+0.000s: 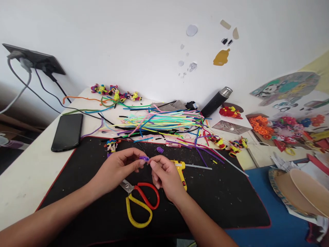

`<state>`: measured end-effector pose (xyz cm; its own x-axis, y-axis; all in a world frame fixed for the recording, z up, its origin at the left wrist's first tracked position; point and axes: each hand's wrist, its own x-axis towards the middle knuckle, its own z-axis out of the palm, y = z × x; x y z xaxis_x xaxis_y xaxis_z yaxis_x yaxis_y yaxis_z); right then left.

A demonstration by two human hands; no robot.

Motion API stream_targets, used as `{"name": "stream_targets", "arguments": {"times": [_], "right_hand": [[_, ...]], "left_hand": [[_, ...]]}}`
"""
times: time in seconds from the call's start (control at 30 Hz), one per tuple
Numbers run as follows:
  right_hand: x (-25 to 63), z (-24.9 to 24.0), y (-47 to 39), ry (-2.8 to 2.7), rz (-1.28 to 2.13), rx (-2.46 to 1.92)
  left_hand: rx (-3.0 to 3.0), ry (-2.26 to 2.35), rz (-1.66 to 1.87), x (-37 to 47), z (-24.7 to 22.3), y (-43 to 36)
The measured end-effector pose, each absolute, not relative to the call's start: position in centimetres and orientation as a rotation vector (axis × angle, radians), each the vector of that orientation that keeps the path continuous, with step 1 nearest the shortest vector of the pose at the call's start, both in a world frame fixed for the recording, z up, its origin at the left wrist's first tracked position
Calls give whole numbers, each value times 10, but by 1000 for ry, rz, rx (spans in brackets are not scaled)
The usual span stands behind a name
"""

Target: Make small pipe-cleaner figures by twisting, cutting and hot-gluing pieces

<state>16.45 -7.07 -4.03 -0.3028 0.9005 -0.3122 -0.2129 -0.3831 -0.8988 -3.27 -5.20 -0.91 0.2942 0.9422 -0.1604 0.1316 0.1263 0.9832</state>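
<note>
A small purple pipe cleaner coil (144, 158) is pinched between the thumb and fingers of my left hand (122, 166). My right hand (164, 173) closes its thumb and index finger at the coil's right end. Below them lie scissors (140, 219) with one yellow and one red handle, their blades partly under my left hand. A yellow glue gun (183, 171) with a clear glue stick (199, 167) rests behind my right hand. Another purple coil (160, 150) lies on the black mat (210, 202), beyond my hands. A colourful pipe cleaner figure (111, 145) is behind my left hand.
Many loose pipe cleaners (159, 121) are heaped along the back. A phone (67, 132) lies at left, and more figures (115, 92) sit near the wall. A black flask (216, 102) leans beside a white box (230, 121). Orange pipe cleaner pieces (260, 126) are at right.
</note>
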Motion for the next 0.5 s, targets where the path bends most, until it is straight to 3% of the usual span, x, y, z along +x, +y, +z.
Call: {"name": "stream_targets", "arguments": {"times": [0.5], "right_hand": [[163, -36, -70, -1144, 1674, -1154]], "left_hand": [[1532, 1204, 697, -33, -10, -55]]}}
